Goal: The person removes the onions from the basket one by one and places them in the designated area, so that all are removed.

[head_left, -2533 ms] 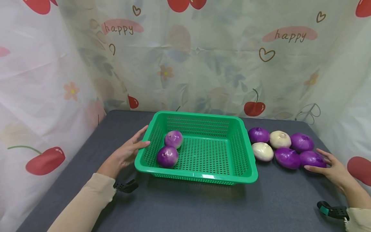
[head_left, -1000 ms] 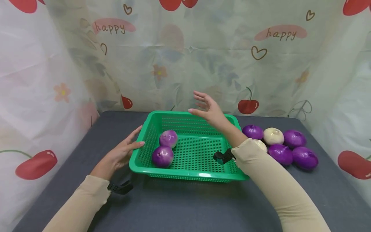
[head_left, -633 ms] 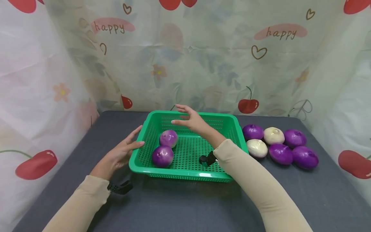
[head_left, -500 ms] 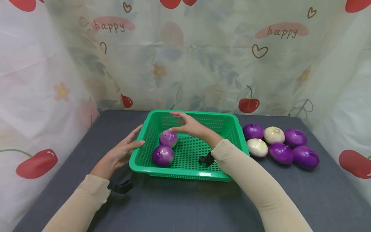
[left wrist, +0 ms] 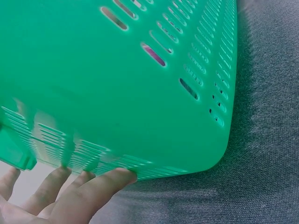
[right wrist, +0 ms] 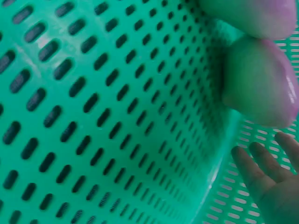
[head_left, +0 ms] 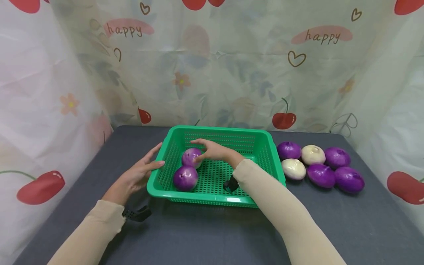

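Two purple onions lie in the left part of a green plastic basket (head_left: 216, 200), a farther onion (head_left: 191, 157) and a nearer onion (head_left: 185, 178). My right hand (head_left: 213, 151) is inside the basket with its fingers spread, beside the farther onion, its thumb in front of it. In the right wrist view the fingertips of this hand (right wrist: 275, 182) stand just apart from an onion (right wrist: 261, 81). My left hand (head_left: 137, 175) rests fairly straight fingers against the basket's left side, thumb at the rim; its fingertips touch the perforated wall in the left wrist view.
Right of the basket, several onions lie on the dark grey tabletop (head_left: 205, 235): purple ones such as this onion (head_left: 349, 179), and two white ones, including a white onion (head_left: 293, 169). A patterned curtain (head_left: 232, 73) hangs behind and at both sides.
My right hand has come from the onions at the right, over the basket, and down to the farther onion inside. The left hand has stayed at the basket's left side.
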Demonstrator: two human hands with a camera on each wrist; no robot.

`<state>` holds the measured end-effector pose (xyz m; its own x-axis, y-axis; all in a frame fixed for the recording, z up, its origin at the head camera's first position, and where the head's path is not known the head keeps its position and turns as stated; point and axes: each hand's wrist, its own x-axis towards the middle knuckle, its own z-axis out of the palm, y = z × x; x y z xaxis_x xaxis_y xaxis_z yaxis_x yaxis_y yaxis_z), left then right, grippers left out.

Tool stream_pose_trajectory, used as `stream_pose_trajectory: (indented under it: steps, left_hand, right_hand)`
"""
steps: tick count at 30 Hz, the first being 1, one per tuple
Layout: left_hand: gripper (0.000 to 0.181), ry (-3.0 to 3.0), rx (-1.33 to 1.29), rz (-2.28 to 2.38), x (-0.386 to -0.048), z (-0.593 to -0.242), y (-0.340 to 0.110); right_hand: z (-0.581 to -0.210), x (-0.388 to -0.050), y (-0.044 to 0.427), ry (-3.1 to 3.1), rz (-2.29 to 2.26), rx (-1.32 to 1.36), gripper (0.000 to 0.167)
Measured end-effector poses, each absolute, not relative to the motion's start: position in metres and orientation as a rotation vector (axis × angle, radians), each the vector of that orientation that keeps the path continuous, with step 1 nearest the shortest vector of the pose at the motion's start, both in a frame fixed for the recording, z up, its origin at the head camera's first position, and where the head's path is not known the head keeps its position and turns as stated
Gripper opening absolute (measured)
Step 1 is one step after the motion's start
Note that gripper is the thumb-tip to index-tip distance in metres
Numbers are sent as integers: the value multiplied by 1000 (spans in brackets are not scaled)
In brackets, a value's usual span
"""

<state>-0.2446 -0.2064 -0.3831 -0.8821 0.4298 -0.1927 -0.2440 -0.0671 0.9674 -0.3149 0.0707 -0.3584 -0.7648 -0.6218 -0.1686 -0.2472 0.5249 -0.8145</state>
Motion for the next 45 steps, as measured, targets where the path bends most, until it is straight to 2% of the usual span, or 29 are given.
stream_pose_trajectory:
  steps: [8, 21, 33, 45]
  left_hand:
    - [77, 1748, 217, 2006, -244, -383, -205]
    - [78, 1764, 201, 2005, -243, -381, -207]
    - [77, 1766, 213, 2012, -243, -382, -206]
    - [78, 1781, 205, 2008, -243, -383, -206]
  right_hand:
    - [-369, -316, 71, 2336, -1035, -713, 76]
    - [-355, -316, 74, 2315, -1113, -666, 69]
    - [-297, -307, 94, 2156, -1690, -544, 64]
    - [-239, -269, 146, 2020, -2014, -557, 65]
